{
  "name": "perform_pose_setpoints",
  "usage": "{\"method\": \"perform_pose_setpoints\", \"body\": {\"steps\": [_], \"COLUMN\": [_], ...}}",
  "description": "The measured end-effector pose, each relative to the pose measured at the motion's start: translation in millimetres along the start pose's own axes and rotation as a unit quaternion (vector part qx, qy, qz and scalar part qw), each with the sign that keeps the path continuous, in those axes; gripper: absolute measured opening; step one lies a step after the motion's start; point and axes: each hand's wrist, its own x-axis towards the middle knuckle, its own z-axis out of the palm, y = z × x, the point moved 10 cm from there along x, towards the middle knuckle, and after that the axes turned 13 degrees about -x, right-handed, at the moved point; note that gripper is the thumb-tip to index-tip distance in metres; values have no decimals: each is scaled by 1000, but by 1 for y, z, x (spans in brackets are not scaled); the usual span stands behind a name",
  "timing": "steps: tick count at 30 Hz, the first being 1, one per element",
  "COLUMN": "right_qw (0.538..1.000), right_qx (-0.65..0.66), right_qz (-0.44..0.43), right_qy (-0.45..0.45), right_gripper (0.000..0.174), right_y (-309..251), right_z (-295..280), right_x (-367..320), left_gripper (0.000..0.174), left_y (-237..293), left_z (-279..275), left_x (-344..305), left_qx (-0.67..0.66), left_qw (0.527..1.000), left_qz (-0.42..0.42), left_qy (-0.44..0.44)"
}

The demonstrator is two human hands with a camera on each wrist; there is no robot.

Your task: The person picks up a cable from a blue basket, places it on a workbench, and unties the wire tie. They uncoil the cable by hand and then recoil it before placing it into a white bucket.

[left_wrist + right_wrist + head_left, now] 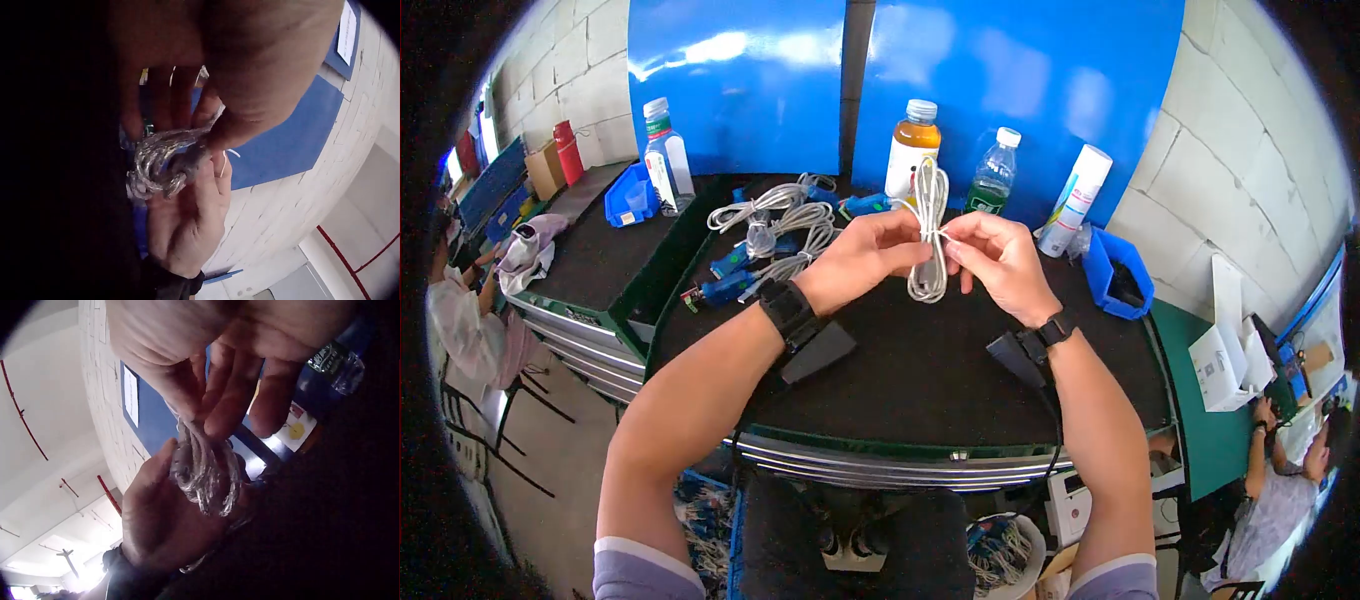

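A coiled grey cable point(927, 230) is held upright over the dark bench top, its loops gathered at the middle. My left hand point(870, 255) grips the coil from the left with thumb and fingers. At its waist a thin white tie point(232, 154) sticks out. My right hand point(1000, 262) pinches at the tie, thumb against fingers, on the coil's right side. In the right wrist view, the cable loops point(205, 469) hang between both hands. Left of my hands lie several more grey cable bundles point(805, 220) with blue connectors point(728, 288).
Along the back stand an amber drink bottle point(914, 145), a green-labelled bottle point(996, 170) and a white spray can point(1076, 200). A blue bin point(1117, 272) with dark parts sits right, another blue bin point(632, 195) left. Below the bench is a white bucket point(1032, 545) of cables.
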Motion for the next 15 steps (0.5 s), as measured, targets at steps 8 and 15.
{"method": "perform_pose_setpoints", "body": {"steps": [8,15], "right_qw": [1000,996], "right_qx": [10,-67], "right_qz": [-5,38], "right_qy": [-19,-37], "right_gripper": [16,18], "right_y": [-3,7], "right_z": [1,1], "right_x": [-2,-1], "left_gripper": [28,28], "left_y": [-6,3], "left_z": [-2,3], "left_x": [2,1], "left_qx": [12,-27], "left_qw": [1000,999], "left_qz": [8,29], "left_qy": [-7,-16]}}
